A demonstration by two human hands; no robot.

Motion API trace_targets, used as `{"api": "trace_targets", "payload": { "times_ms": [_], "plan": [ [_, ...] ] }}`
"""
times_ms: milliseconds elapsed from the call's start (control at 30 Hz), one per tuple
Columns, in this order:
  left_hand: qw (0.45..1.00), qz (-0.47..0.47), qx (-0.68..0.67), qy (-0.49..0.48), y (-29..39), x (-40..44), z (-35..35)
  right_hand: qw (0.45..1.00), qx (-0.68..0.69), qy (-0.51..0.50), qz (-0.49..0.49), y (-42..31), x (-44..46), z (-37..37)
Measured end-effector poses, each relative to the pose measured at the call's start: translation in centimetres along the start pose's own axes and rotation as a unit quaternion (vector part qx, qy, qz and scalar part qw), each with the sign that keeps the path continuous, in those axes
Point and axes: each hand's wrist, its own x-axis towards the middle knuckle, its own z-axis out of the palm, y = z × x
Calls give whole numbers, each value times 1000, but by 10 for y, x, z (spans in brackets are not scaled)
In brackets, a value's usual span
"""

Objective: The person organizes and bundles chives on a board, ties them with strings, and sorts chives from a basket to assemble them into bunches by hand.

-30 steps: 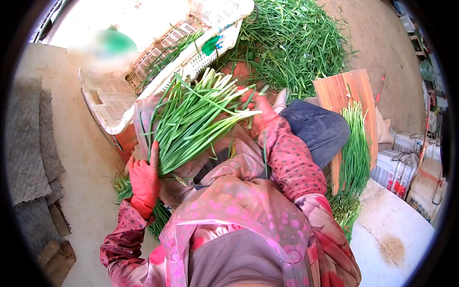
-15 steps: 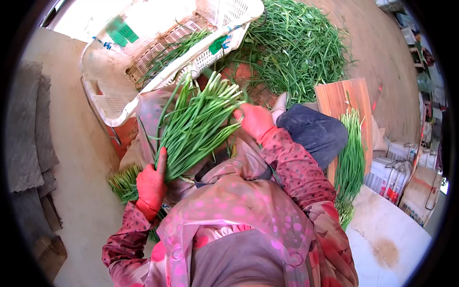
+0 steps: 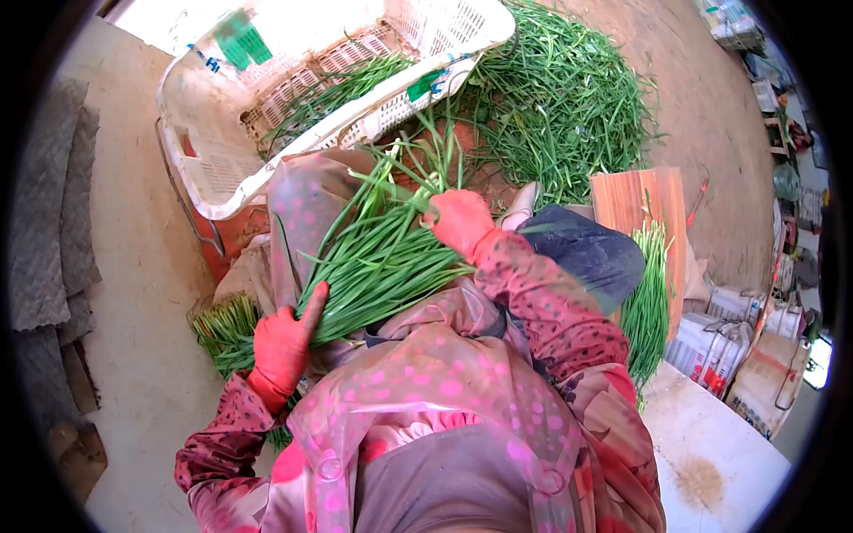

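A loose bunch of long green stalks (image 3: 382,275) lies across my lap, its pale ends toward the upper right. My left hand (image 3: 286,342), in a red glove, is closed around the leafy lower-left end, with the index finger stretched along it. Near the pale ends, my right hand (image 3: 460,222), also gloved in red, is closed on some green stalks that stick up past its fingers. Its fingertips are partly hidden by the greens.
A white plastic basket (image 3: 209,178) holding some greens stands ahead on the left. Beyond my knee is a heap of loose greens (image 3: 569,98). Stalks (image 3: 647,302) lie on a wooden board (image 3: 622,200) at right. Another bunch (image 3: 222,329) rests by my left hand.
My right hand has moved from the far side of the bunch to its pale ends and closed on stalks there. The bunch has shifted and spread; my left hand has stayed on it.
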Motion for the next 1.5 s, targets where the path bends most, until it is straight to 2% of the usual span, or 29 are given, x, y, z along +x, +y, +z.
{"api": "trace_targets", "payload": {
  "times_ms": [33, 100, 167, 233, 367, 400, 467, 500, 533, 567, 600, 633, 667, 700, 767, 833, 900, 967, 1033, 1067, 1100, 1133, 1200, 1267, 1300, 1367, 1433, 1500],
  "plan": [
    [1000, 3, 0, -5, 0, 0, 0, 1000, -2, -2, -3, 3, 2, 2],
    [1000, 7, -16, -3, 3, 2, -3, 989, 54, 81, 111, 17, -4, 3],
    [999, 11, -30, 4, 2, 3, -4, 979, 44, 164, 110, 45, -2, 0],
    [999, 19, -26, 11, 1, 3, -3, 969, 34, 190, 151, 86, 0, -7],
    [999, 22, -22, 11, -2, 1, 1, 926, -3, 164, 340, 173, -6, -47],
    [999, 23, -21, 12, -3, 1, 2, 926, -4, 163, 340, 177, -10, -54],
    [999, 25, -18, 13, -4, 3, 3, 961, 29, 197, 193, 166, -16, -75],
    [999, 27, -34, 18, -4, 3, 3, 978, 32, 193, 67, 146, -19, -81],
    [998, 28, -49, 23, -5, 3, 3, 980, 37, 186, -60, 96, -20, -91],
    [998, 30, -47, 20, -5, 3, 4, 984, 32, 130, -114, 57, -20, -94],
    [998, 31, -44, 25, -5, 4, 4, 968, 6, 144, -204, 33, -18, -82],
    [998, 33, -40, 29, -6, 4, 4, 967, -37, 131, -214, 8, -20, -72],
    [998, 34, -37, 28, -6, 4, 4, 937, -29, 211, -278, 0, -13, -51],
    [998, 31, -42, 26, -6, 3, 5, 937, -26, 212, -278, 9, -7, -34],
    [998, 24, -45, 22, -6, 2, 3, 927, 139, 205, -281, 11, 6, -22],
    [997, 21, -73, 15, -6, 2, 1, 942, 110, 174, -266, 24, 1, -22],
    [996, 22, -80, 18, -6, 3, 2, 962, 74, 225, -136, 38, 5, -21],
    [996, 22, -86, 23, -7, 3, 5, 957, 131, 254, 56, 70, 19, -28],
    [994, 19, -106, 21, -11, 1, 9, 944, 81, 290, 134, 124, 29, -37],
    [994, 19, -106, 20, -13, 0, 10, 944, 81, 290, 134, 136, 34, -49],
    [993, 22, -115, 21, -15, -1, 11, 974, -13, 125, 187, 143, 35, -66],
    [992, 27, -125, 21, -16, -2, 12, 966, -107, -45, 233, 143, 33, -82],
    [991, 30, -127, 30, -18, -3, 18, 995, -65, 25, 64, 107, 33, -93],
    [991, 34, -126, 36, -19, -3, 19, 992, 37, -118, -35, 52, 46, -102],
    [991, 37, -126, 33, -19, -2, 18, 985, 79, -111, -102, 44, 57, -82],
    [991, 39, -125, 32, -20, 0, 18, 966, 55, -226, -110, 17, 71, -76],
    [992, 44, -118, 30, -21, -1, 19, 896, 303, -310, -100, 30, 89, -39],
    [990, 44, -128, 35, -22, -2, 19, 885, 303, -320, -151, 35, 92, -25]
  ]
}}
